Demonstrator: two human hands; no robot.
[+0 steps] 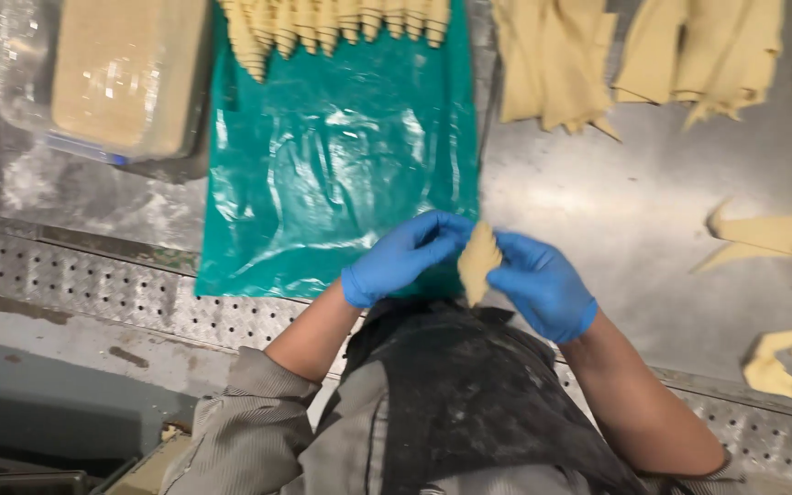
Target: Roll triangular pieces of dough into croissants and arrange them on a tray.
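Both gloved hands, the left hand (402, 257) and the right hand (541, 286), pinch a small dough piece (478, 263) between closed fingertips above the near edge of the green plastic sheet (336, 174), where a light, even grip should keep its layers unsquashed.

glossy teal plastic sheet (336, 174), matt pale dough piece (478, 263), floured dull metal table (598, 202)
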